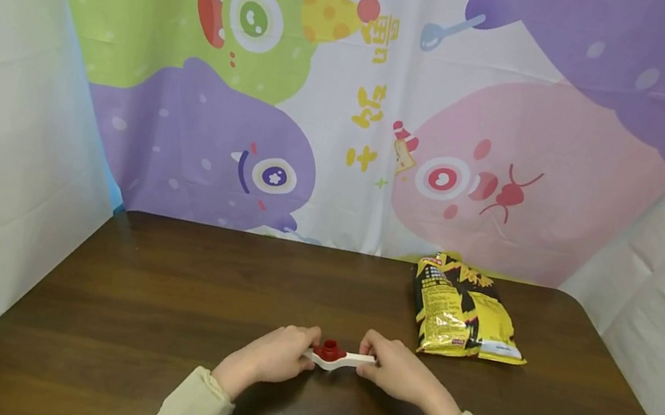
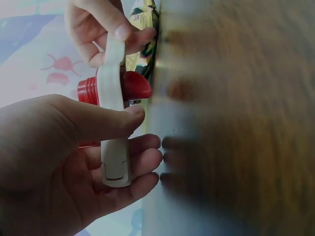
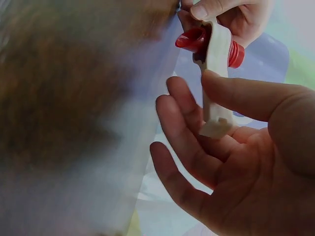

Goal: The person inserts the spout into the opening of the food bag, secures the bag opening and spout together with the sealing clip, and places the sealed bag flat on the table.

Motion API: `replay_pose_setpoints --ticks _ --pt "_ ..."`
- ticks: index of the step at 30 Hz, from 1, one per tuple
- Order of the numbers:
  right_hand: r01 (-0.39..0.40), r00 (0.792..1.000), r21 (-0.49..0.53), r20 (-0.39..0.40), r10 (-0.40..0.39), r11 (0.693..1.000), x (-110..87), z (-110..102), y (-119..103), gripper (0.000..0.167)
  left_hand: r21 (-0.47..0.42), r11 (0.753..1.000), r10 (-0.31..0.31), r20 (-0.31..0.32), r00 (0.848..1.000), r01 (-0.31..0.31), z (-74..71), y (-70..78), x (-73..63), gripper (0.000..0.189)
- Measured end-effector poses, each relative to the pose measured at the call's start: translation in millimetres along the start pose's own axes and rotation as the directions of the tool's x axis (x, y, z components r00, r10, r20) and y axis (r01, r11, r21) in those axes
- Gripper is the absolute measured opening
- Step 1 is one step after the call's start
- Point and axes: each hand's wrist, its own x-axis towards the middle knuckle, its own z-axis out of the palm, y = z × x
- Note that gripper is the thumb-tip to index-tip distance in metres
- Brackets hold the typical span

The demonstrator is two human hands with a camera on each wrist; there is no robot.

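"Question for you: what's being held over there?"

"One white bar (image 1: 353,361) with a red spout (image 1: 330,349) set through its middle. It's out in front of the person, over the counter (image 1: 194,272). Left hand (image 1: 273,356) pinches one end between thumb and fingers; right hand (image 1: 404,371) pinches the other end the same way."

"So which step would you call that?"

"Steadying or turning the piece between both hands, I'd judge. The red part's threaded neck points up, its slanted mouth down towards the counter. Whether that mouth touches the wood, I can't tell."

"And the next move?"

"Calls for an even grip at both ends, I'd say. If it has to open or twist, one side should hold firm while the other works."

"Anything to read?"

"Not on the bar, no lettering I can make out. The snack bag (image 1: 462,319), lying further back on the right, has small dark print on a yellow panel and pale letters on little red patches, all too tiny for me. On the cartoon curtain (image 1: 345,210) there's yellow writing (image 1: 370,103) turned sideways; I only trust the exclamation mark at its top."
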Motion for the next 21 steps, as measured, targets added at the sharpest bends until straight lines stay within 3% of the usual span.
replay_pose_setpoints --ticks 13,21 --pt "0.085 0.985 -0.009 -0.152 -0.086 0.996 3.8 0.0 0.2 0.014 -0.032 0.999 -0.003 -0.032 0.999 0.002 -2.1 -0.6 -1.8 0.019" --pt "0.105 0.962 -0.051 -0.248 -0.115 0.993 5.1 -1.4 1.0 0.011 -0.026 1.0 0.01 -0.069 0.998 -0.012 -2.8 0.7 -0.8 0.018"
